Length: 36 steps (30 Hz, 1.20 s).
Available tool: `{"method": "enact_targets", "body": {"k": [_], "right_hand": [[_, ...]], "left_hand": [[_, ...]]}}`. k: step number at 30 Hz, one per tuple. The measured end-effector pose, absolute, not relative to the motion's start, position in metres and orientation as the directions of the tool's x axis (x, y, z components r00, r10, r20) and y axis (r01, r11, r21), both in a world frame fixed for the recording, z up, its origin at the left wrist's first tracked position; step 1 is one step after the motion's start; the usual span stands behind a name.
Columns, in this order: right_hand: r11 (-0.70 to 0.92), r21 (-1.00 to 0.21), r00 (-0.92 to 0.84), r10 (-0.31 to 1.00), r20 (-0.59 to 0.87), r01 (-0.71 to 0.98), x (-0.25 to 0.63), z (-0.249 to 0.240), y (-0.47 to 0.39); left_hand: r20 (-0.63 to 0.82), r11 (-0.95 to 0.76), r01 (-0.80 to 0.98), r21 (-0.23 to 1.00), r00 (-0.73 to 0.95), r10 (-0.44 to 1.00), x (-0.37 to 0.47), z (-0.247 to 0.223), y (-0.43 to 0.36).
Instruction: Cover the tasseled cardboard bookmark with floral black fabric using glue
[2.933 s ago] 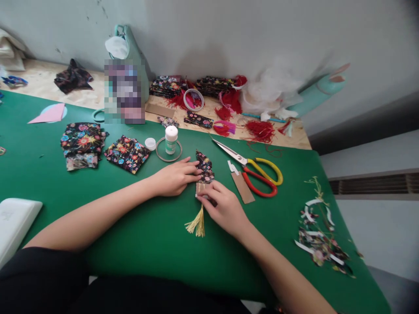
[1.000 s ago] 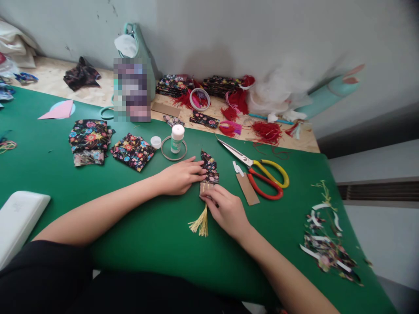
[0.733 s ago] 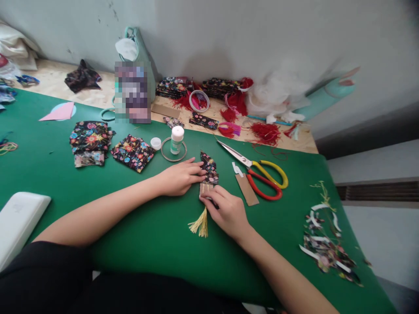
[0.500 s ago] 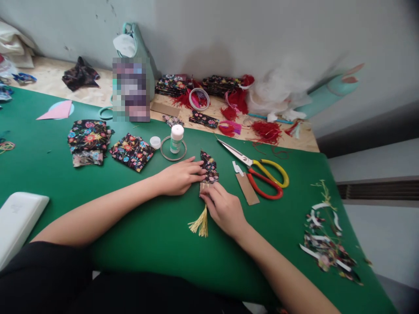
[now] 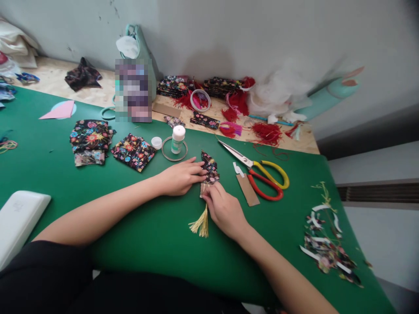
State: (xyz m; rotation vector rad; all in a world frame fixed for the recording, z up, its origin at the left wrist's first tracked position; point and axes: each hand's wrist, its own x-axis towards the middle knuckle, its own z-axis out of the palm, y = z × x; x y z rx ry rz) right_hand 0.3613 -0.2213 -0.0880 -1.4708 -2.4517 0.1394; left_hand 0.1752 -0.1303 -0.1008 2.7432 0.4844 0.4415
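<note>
My left hand [image 5: 180, 178] lies with fingers stretched out, their tips on the edge of a black floral fabric piece [image 5: 210, 167]. Just below that fabric is a small brown card [image 5: 203, 189] with pale strands across it. My right hand [image 5: 225, 209] pinches at the card, closed on the top of a pale yellow tassel [image 5: 200, 223]. The tassel's strands fan out on the green table below the fingers. My right fingertips partly hide the card and the tassel's top.
Large scissors [image 5: 258, 168] with yellow and red handles lie to the right beside a brown card strip [image 5: 248, 192]. A glue bottle [image 5: 177, 141] stands within a ring, near a white cap [image 5: 156, 142]. Floral fabric stacks [image 5: 133, 151] lie left; offcuts [image 5: 327, 248] lie far right.
The view has shifted very slightly. Both hands, the fabric and the tassel stay in nearly the same place, with no clear change of hold.
</note>
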Motion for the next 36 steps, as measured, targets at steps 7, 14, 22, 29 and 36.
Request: {"method": "enact_targets", "body": {"k": [7, 14, 22, 29, 36], "right_hand": [[0.46, -0.331, -0.433, 0.888, 0.157, 0.824, 0.3624, -0.0864, -0.221], [0.465, -0.222, -0.444, 0.885, 0.14, 0.857, 0.3597, -0.0885, -0.2204], [0.473, -0.219, -0.455, 0.881, 0.129, 0.853, 0.3609, -0.0882, -0.2207], [0.477, -0.295, -0.46, 0.879, 0.128, 0.828, 0.3625, -0.0888, -0.2204], [0.45, -0.444, -0.44, 0.888, 0.132, 0.775, 0.3665, -0.0847, -0.2181]], "left_hand": [[0.228, -0.886, 0.288, 0.363, 0.895, 0.384, 0.175, -0.0994, -0.1306], [0.234, -0.89, 0.286, 0.356, 0.895, 0.381, 0.175, -0.0996, -0.1306], [0.248, -0.895, 0.283, 0.346, 0.892, 0.378, 0.1756, -0.0999, -0.1313], [0.23, -0.889, 0.284, 0.361, 0.896, 0.379, 0.1753, -0.0999, -0.1308], [0.215, -0.884, 0.289, 0.368, 0.898, 0.383, 0.1751, -0.0991, -0.1308]]}}
